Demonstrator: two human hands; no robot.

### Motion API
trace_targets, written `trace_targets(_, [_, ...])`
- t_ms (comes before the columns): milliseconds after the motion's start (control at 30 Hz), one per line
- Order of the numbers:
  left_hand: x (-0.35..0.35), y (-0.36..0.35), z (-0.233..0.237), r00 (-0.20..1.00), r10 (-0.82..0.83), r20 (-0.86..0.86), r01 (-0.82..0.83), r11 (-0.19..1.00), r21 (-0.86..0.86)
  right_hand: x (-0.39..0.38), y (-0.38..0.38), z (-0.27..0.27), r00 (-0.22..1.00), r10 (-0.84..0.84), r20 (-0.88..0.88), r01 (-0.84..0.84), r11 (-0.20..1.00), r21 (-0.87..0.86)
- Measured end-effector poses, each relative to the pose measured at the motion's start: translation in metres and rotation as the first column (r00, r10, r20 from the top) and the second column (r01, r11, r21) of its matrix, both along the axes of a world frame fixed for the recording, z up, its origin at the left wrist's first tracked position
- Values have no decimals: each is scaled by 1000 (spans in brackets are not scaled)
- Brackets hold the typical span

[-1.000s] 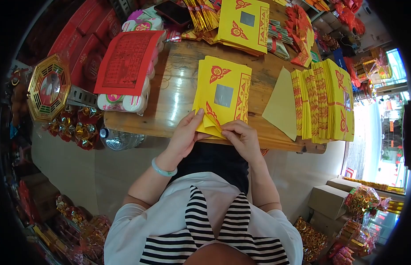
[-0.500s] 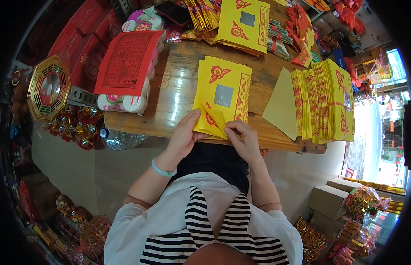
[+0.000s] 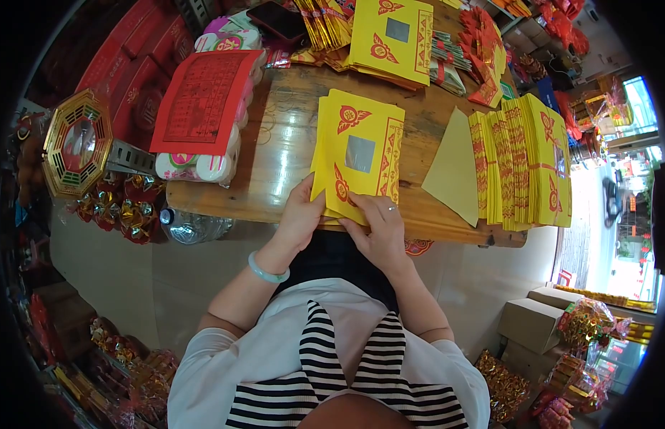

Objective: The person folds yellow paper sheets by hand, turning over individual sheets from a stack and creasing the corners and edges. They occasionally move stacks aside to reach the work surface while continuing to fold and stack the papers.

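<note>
In front of me a small pile of yellow paper envelopes [image 3: 360, 154], printed in red with a silver square, lies at the table's near edge. My left hand [image 3: 302, 214] grips the lower left edge, thumb on top and the other fingers partly hidden. At the lower right corner, my right hand [image 3: 379, 225] pinches the envelope; its thumb is below the edge and its fingers lie over the print. The bottom corner of the top envelope lies flat.
To the right stands a thick banded row of yellow envelopes [image 3: 550, 164] beside a plain yellow sheet [image 3: 452, 171]. Another envelope stack [image 3: 390, 53] lies at the back. A red printed sheet [image 3: 204, 100] rests on white rolls at left. The wooden table [image 3: 275, 157] ends near my waist.
The top envelope's bottom corner, lifted and bent up before, is now down flat. My right hand has turned over and moved slightly left and down. My left hand has shifted slightly.
</note>
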State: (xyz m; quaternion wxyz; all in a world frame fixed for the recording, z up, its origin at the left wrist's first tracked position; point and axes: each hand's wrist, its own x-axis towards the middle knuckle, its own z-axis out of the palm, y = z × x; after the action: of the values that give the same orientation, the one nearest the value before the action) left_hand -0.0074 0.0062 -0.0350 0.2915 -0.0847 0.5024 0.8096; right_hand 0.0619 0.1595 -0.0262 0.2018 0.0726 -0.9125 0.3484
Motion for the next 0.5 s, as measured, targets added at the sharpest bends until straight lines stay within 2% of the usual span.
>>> trace_targets(133, [-1, 1, 1, 999, -5, -48, 3, 999, -34, -2, 6, -10, 996, 76, -46, -75, 997, 26])
trace_targets(333, [-3, 0, -4, 991, -36, -129, 25, 996, -86, -3, 6, -5, 999, 34, -8, -35, 998, -48])
trace_targets(500, [-1, 8, 9, 994, 5, -106, -14, 996, -85, -3, -5, 1, 997, -30, -67, 36, 994, 99])
